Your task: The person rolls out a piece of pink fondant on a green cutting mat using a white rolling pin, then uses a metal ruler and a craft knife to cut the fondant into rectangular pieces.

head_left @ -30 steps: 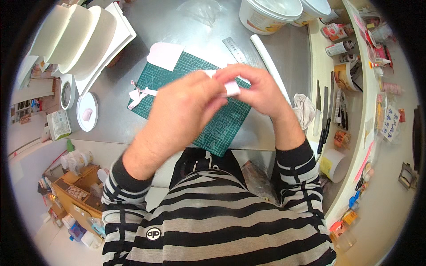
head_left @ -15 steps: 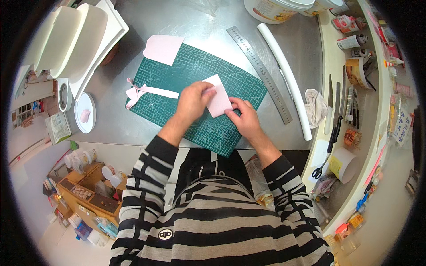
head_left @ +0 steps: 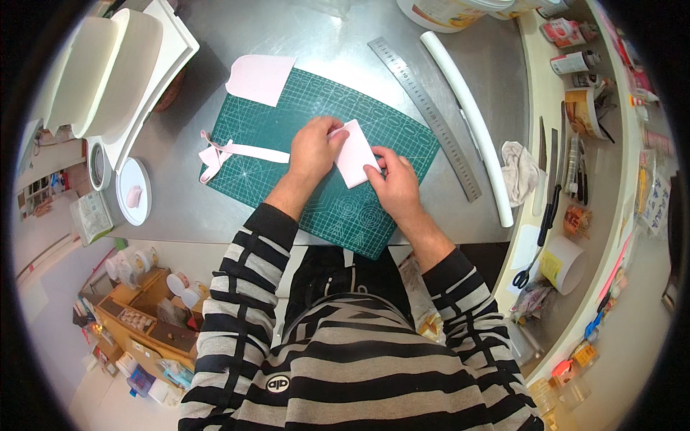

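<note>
Between my hands a small pale pink sheet (head_left: pixel 353 159), soft-looking like fondant, is held over the green cutting mat (head_left: pixel 277 194). My left hand (head_left: pixel 316 149) pinches its left edge between thumb and fingers. At the lower right corner, my right hand (head_left: pixel 392 179) has thumb and fingertips closed on it. The sheet's lower edge looks thick, perhaps folded; I cannot tell for sure. A larger pink piece (head_left: pixel 262 79) with a rounded end lies over the mat's far left corner. Left of my left hand, a thin pink strip (head_left: pixel 255 152) runs to a looped bundle.
Right of the mat lie a steel ruler (head_left: pixel 428 115), a white rolling pin (head_left: pixel 467 126) and a crumpled cloth (head_left: pixel 519 172). A white lid (head_left: pixel 135 208) with a pink lump sits at left. Scissors (head_left: pixel 530 269) and knives lie on the right shelf. Tubs (head_left: pixel 438 14) stand at the back.
The view has shifted slightly. Both hands keep their hold on the pink sheet, which is almost in the same place; its lower edge now looks a little thicker.
</note>
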Motion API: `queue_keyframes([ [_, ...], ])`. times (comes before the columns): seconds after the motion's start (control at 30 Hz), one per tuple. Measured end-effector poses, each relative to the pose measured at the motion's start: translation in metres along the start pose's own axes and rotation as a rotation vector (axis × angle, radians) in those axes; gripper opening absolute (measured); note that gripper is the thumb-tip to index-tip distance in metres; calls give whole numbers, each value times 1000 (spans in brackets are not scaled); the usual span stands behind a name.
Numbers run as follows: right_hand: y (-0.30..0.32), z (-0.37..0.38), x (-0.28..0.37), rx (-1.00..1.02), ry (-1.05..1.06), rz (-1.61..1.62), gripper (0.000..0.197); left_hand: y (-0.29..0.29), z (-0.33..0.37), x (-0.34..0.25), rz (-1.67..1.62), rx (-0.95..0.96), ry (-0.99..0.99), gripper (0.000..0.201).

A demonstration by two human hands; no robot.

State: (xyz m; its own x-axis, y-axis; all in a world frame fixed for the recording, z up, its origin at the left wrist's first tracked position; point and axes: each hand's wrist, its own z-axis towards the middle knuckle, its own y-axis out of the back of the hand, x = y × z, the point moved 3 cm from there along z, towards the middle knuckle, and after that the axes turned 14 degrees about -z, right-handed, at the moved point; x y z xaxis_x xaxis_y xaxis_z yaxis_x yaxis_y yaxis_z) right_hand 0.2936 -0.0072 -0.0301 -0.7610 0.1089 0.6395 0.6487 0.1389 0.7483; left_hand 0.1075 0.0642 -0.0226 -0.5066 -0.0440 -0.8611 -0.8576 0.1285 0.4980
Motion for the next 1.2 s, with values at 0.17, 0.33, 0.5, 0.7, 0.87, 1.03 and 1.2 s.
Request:
queue_keyframes([
  [0.17, 1, 0, 4, -31, 30, 6, 39, 0, 0, 1, -26, -39, 47, 21],
  [0.33, 3, 0, 4, -19, 44, 5, 37, 0, 1, 3, -14, -23, 14, 21],
  [0.5, 7, -3, 7, -49, 147, -12, 45, -1, 0, 7, 7, -28, -12, 21],
  [0.7, 10, -6, 6, -37, 268, -35, 53, -3, -1, 8, 5, -47, -12, 22],
  [0.87, 11, -7, 4, -110, 420, -100, 54, 0, -5, 5, -52, -39, 19, 22],
  [1.03, 8, -6, 9, -171, 428, -100, 58, 15, -7, -21, -129, -49, -23, 23],
  [1.2, 3, 6, 18, -1, 48, 320, 58, 45, -35, -62, -116, 66, -233, 19],
])
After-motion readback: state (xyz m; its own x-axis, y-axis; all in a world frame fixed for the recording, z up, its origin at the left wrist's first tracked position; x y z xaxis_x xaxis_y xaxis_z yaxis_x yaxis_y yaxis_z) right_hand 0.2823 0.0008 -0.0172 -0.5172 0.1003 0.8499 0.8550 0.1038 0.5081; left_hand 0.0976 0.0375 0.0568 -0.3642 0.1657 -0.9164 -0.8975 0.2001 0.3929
